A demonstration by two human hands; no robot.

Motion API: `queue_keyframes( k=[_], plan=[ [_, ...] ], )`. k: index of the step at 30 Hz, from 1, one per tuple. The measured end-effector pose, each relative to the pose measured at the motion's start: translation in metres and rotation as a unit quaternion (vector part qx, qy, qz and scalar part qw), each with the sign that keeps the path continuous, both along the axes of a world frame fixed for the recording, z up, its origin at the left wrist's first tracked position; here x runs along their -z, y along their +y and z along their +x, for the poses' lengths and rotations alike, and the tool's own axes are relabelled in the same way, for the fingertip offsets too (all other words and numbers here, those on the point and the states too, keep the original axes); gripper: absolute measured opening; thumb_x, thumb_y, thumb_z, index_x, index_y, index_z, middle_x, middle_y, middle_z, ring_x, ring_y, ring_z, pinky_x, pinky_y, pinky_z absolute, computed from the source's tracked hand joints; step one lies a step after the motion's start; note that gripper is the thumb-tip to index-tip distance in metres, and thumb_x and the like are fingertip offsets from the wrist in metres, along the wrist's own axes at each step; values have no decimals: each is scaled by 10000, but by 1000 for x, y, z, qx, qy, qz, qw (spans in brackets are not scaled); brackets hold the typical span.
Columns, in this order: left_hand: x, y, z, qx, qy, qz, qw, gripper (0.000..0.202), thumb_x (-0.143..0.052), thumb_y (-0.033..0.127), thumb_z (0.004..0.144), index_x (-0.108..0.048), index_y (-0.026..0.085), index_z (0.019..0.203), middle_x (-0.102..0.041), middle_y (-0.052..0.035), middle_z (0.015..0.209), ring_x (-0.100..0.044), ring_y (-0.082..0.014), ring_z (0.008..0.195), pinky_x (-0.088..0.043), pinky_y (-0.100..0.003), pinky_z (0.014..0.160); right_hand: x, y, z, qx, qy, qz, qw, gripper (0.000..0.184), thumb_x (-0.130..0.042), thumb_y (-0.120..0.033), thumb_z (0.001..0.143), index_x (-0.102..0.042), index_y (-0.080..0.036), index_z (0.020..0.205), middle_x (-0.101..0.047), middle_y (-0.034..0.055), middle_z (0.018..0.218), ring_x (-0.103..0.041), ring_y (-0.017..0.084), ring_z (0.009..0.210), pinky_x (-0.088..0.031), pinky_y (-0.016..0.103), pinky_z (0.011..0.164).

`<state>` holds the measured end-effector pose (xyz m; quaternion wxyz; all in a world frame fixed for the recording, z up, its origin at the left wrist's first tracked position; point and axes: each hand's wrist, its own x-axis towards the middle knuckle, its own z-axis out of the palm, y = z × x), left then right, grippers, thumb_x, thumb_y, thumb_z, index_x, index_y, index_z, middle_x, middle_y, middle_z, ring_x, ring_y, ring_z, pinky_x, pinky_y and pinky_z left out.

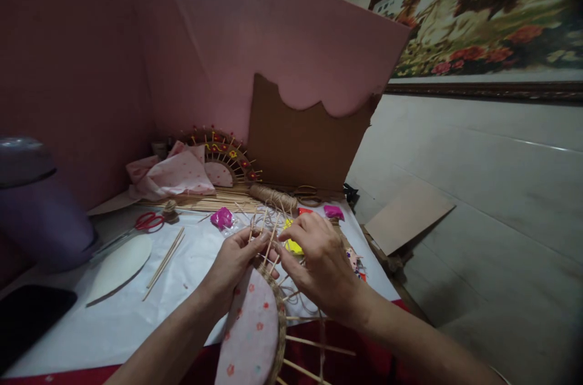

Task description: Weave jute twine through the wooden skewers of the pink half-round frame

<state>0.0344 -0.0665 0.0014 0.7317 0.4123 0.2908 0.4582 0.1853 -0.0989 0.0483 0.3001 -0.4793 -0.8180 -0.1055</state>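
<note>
A half-round panel covered in pink flower-print cloth slants up from the bottom of the view. Thin wooden sticks fan out from its curved edge, where a band of brown twine runs round them. My left hand is closed on the panel's far end, thumb against the base of the sticks. Across from it, my right hand pinches at the sticks with thumb and forefinger close together, seemingly on the twine; the strand itself is hardly visible there. Loose twine hangs below my right hand.
Red-handled scissors, loose sticks and a white half-round card lie left. Behind are a twine roll, a decorated half-round piece, folded cloth and cardboard. A purple bottle stands far left.
</note>
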Motion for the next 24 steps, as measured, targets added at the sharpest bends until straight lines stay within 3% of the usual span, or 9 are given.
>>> queue_keyframes(
  k=[14, 24],
  plan=[
    [2, -2, 3, 13, 4, 15, 1000, 250, -616, 406, 757, -546, 168, 788, -580, 20, 624, -585, -118, 482, -439, -228, 476, 7, 7, -1, 17, -34, -5, 999, 128, -548, -247, 815, -565, -181, 706, -560, 35, 776, -454, 191, 792, -311, 326, 737],
    [3, -1, 4, 17, -16, 8, 1000, 221, -629, 385, 750, -569, 175, 777, -594, 26, 616, -584, -112, 471, -443, -230, 479, 11, 7, 0, 9, -19, 18, 1000, 144, -497, -232, 840, -549, -175, 720, -569, 41, 780, -458, 188, 775, -313, 326, 725]
  ],
)
